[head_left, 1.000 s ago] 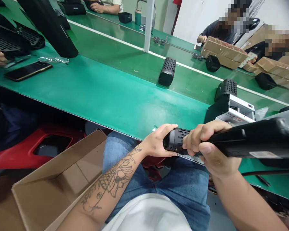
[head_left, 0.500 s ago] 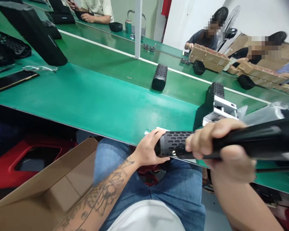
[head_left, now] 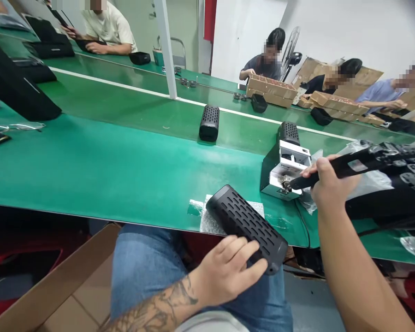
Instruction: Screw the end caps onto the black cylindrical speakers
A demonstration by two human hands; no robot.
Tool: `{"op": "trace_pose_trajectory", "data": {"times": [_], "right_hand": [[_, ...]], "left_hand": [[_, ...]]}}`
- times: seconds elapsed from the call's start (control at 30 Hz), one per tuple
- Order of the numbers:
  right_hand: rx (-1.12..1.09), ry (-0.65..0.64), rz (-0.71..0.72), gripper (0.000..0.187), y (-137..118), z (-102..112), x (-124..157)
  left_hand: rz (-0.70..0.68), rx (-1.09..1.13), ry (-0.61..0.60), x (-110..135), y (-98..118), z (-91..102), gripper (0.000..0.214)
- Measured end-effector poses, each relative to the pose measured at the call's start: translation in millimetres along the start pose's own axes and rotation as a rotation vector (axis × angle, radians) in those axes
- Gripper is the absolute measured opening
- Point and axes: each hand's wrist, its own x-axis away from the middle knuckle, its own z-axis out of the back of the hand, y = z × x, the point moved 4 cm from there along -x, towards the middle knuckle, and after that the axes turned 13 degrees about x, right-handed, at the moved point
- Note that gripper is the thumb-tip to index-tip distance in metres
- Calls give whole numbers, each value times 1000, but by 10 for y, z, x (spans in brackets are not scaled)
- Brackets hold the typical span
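Observation:
My left hand (head_left: 230, 267) grips the lower end of a black speaker housing (head_left: 251, 221) with a slotted grille. The housing is tilted, its far end over a sheet of bubble wrap (head_left: 209, 222) at the bench edge. My right hand (head_left: 332, 182) is wrapped round a black electric screwdriver (head_left: 354, 165). The screwdriver's tip is at the front of a white-and-black screw feeder (head_left: 290, 168); whether a screw is on the bit is too small to tell.
Another speaker housing (head_left: 209, 123) stands mid-bench, and one more (head_left: 289, 133) is behind the feeder. Plastic bags (head_left: 363, 173) lie at right. A cardboard box (head_left: 72, 286) is below the bench at left. A post (head_left: 166, 50) rises from the bench; several people work across it.
My right hand has moved the screwdriver away from the housing to the screw feeder. My left hand has turned the housing, so the grille faces up at a slant.

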Motion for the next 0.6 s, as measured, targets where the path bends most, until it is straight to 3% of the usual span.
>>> {"op": "trace_pose_trajectory", "data": {"times": [0.1, 0.2, 0.3, 0.43, 0.5, 0.6], "right_hand": [[-18, -13, -33, 20, -54, 10, 54], [-52, 17, -32, 17, -297, 62, 108], [-145, 39, 22, 15, -681, 216, 217], [-290, -248, 76, 18, -1115, 347, 508], [-330, -384, 42, 18, -1181, 334, 680], [-358, -457, 2, 16, -1112, 255, 859]], "left_hand": [[-94, -42, -488, -610, -335, 112, 77], [12, -2, -737, -1000, -644, 124, 103], [157, -105, -753, -1119, -821, 43, 111], [368, -278, -631, -1069, -904, 10, 110], [395, -277, -611, -1043, -897, 15, 112], [400, -250, -603, -1038, -880, 29, 113]]}}
